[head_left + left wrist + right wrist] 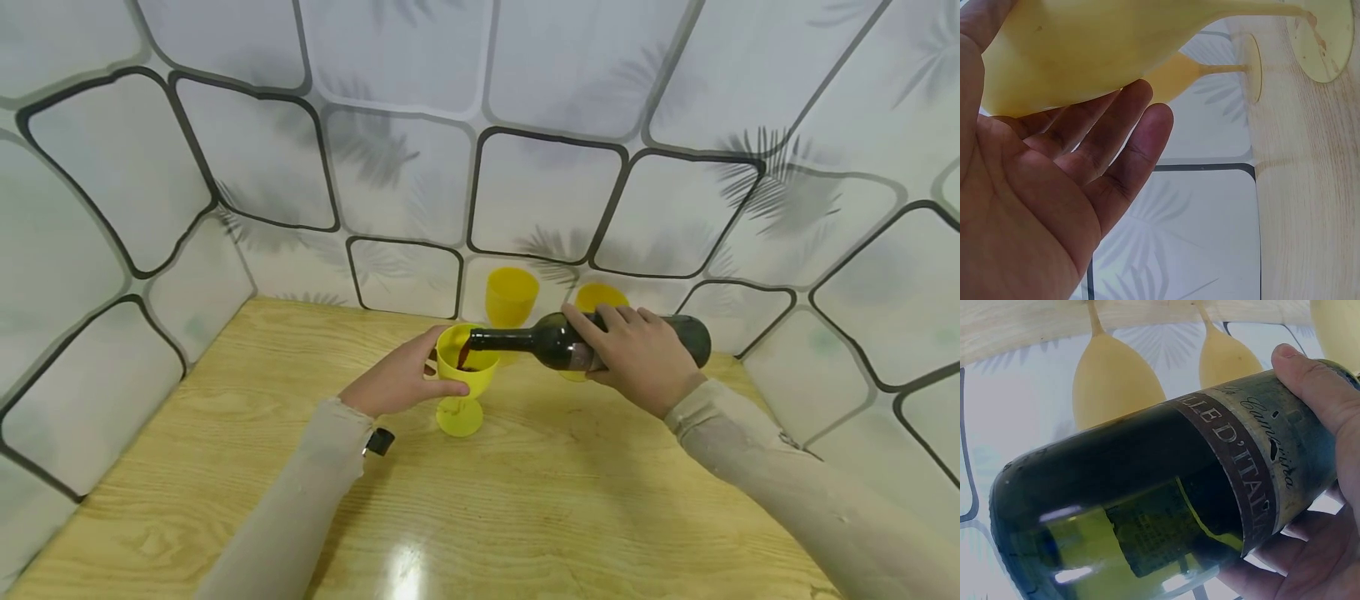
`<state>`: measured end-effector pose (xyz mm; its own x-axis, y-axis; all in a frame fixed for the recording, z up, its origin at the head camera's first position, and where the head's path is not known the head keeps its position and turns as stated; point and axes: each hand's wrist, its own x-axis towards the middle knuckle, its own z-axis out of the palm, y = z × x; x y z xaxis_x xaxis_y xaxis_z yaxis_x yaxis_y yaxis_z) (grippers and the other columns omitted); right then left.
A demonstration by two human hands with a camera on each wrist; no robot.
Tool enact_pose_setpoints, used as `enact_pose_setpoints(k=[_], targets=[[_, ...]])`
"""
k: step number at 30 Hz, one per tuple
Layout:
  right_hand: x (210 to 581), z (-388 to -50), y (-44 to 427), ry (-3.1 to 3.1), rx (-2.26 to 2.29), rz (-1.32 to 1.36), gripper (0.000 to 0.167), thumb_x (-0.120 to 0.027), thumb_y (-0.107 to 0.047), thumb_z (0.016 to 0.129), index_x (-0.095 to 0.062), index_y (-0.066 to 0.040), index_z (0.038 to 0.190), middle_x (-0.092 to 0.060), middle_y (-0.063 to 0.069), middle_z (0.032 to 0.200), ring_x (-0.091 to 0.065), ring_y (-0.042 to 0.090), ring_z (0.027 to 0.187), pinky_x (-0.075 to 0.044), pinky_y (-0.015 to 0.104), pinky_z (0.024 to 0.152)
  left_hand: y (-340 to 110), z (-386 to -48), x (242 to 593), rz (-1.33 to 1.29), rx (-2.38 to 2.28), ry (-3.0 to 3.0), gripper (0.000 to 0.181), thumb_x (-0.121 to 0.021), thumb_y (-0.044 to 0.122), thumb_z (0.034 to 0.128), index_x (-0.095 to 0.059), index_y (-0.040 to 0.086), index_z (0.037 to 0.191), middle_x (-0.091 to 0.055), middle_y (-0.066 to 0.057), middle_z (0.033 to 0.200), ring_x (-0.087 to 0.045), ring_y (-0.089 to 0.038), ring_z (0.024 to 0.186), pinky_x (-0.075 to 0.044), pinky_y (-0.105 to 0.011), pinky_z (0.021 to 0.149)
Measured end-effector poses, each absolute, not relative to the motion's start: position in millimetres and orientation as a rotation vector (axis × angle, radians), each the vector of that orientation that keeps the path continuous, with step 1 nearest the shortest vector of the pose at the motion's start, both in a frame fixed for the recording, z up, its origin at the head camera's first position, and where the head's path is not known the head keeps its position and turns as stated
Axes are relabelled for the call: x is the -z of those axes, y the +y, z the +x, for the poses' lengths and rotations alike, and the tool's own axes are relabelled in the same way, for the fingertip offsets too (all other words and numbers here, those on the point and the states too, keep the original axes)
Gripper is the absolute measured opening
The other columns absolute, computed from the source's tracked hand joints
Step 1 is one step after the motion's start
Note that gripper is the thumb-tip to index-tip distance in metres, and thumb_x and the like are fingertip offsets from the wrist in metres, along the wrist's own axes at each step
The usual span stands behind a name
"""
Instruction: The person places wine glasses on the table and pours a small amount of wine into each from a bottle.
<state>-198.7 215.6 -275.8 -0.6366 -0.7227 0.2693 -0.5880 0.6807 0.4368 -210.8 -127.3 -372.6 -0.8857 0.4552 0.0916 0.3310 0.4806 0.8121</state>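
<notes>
My right hand [647, 360] grips a dark green wine bottle [551, 340] round its body, thumb over the label. The bottle lies nearly level, its mouth at the rim of a yellow goblet [480, 382]. Dark red liquid runs from it into the goblet, where a little has collected. My left hand [401, 375] holds the goblet's bowl between thumb and fingers. In the left wrist view, reddish drips mark the goblet's foot [1319, 47]. The right wrist view shows the bottle's label [1263, 450] and the liquid inside.
Behind the bottle stand two more yellow goblets, one left [512, 293] and one right [600, 294], the latter partly hidden by the right hand and bottle. The wooden tabletop [480, 517] meets patterned walls [405, 167] at the back and sides.
</notes>
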Motion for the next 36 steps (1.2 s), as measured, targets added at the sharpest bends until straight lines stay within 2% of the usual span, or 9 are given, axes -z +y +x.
enact_pose_setpoints(k=[36], targets=[[270.3, -195.4, 214.8, -2.522, 0.462, 0.974, 0.1, -0.095, -0.043, 0.073, -0.047, -0.014, 0.156, -0.066, 0.023, 0.114, -0.068, 0.041, 0.091, -0.06, 0.053, 0.079, -127.4, -210.3, 373.4, 0.695, -1.362, 2.58, 0.087, -0.079, 0.058, 0.0855, -0.035, 0.033, 0.157, -0.056, 0.011, 0.137, -0.058, -0.017, 0.117, -0.05, -0.044, 0.102]])
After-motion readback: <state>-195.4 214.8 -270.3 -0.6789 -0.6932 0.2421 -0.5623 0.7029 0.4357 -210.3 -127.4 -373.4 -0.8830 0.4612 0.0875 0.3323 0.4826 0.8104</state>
